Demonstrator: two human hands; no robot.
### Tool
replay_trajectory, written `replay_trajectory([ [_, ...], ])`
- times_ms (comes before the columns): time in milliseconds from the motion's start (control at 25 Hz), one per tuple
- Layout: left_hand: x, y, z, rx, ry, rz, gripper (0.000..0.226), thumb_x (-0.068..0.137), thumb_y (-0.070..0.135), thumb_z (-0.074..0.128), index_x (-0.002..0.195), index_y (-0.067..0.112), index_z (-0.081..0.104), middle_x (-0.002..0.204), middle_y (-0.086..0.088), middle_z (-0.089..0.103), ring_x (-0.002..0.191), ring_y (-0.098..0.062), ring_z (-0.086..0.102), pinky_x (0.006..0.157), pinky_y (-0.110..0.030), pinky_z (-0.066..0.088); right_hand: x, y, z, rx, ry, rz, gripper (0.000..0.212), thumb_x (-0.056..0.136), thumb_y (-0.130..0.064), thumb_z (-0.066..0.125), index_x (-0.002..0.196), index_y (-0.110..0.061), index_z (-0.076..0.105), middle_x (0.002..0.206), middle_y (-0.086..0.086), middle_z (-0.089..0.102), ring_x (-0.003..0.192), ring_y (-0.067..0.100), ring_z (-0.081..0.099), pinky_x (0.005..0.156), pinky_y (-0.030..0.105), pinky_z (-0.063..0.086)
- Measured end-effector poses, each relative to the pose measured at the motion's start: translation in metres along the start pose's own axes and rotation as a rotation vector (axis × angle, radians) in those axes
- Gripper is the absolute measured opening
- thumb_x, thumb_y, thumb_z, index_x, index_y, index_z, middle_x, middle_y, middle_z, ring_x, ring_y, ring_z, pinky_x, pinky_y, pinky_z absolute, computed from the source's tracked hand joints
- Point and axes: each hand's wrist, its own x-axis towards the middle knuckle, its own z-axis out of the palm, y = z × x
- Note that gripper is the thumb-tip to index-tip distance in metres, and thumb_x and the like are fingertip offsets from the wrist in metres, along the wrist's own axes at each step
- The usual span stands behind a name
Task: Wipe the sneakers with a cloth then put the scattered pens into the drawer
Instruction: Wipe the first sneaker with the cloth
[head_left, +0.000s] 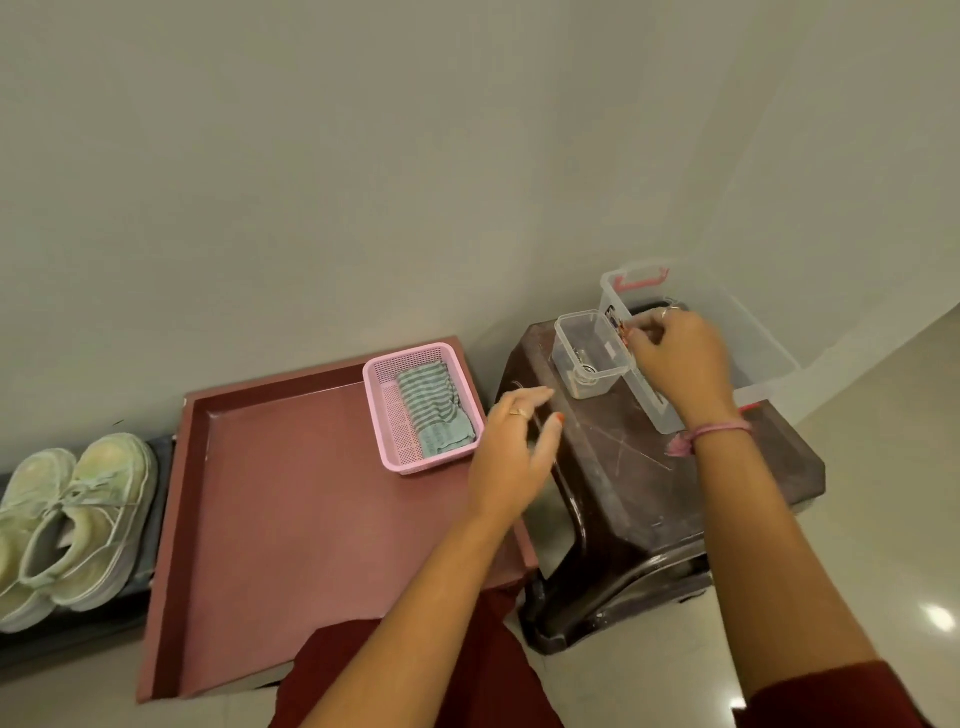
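A pair of pale green sneakers (67, 525) stands on a dark shelf at the far left. A striped green cloth (434, 410) lies folded in a pink basket (382, 415) on the reddish tray (291, 519). My right hand (675, 358) reaches into a clear plastic bin (748, 332) on the dark stool (649, 467), fingers pinched on a small coloured item, probably pens; what it is stays unclear. My left hand (511, 452) hovers open over the stool's left edge, holding nothing.
A small clear container (589, 353) with small metal bits inside sits on the stool just left of the bin. The bin has red latches. A pale wall rises behind everything; glossy tiled floor lies to the right.
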Motion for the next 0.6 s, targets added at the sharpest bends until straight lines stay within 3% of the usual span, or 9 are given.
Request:
replay_trajectory([
  [120, -0.014, -0.039, -0.039, -0.071, 0.167, -0.141, 0.024, 0.093, 0.015, 0.059, 0.117, 0.016, 0.064, 0.115, 0.008, 0.057, 0.108, -0.002, 0.052, 0.097, -0.024, 0.045, -0.025, -0.036, 0.037, 0.203, -0.083, -0.024, 0.019, 0.091, -0.016, 0.055, 0.103, -0.013, 0.070, 0.090, 0.000, 0.068, 0.080, 0.010, 0.060, 0.078, 0.021, 0.046],
  [200, -0.022, -0.068, -0.067, -0.200, 0.281, -0.321, 0.022, 0.092, 0.012, 0.059, 0.113, 0.019, 0.063, 0.117, 0.003, 0.060, 0.106, -0.009, 0.059, 0.093, -0.029, 0.051, -0.036, -0.056, 0.082, 0.235, -0.171, -0.017, 0.020, 0.089, -0.011, 0.055, 0.102, -0.010, 0.070, 0.091, 0.004, 0.071, 0.081, 0.013, 0.064, 0.080, 0.021, 0.050],
  [360, -0.035, -0.110, -0.106, -0.358, 0.501, -0.583, 0.021, 0.093, 0.008, 0.055, 0.111, 0.016, 0.062, 0.112, 0.000, 0.065, 0.095, -0.001, 0.060, 0.077, -0.004, 0.045, -0.050, -0.085, 0.176, 0.049, -0.419, -0.066, 0.032, 0.086, -0.006, 0.048, 0.110, -0.006, 0.068, 0.108, 0.016, 0.069, 0.101, 0.032, 0.063, 0.089, 0.033, 0.051],
  [600, -0.047, -0.156, -0.119, -0.528, 0.511, -0.738, 0.022, 0.091, 0.004, 0.055, 0.100, 0.021, 0.066, 0.100, 0.002, 0.069, 0.093, -0.009, 0.063, 0.082, -0.015, 0.048, -0.049, -0.105, 0.274, -0.277, -0.584, -0.130, 0.030, 0.088, -0.020, 0.057, 0.111, -0.002, 0.061, 0.117, 0.018, 0.061, 0.102, 0.033, 0.060, 0.085, 0.035, 0.049],
])
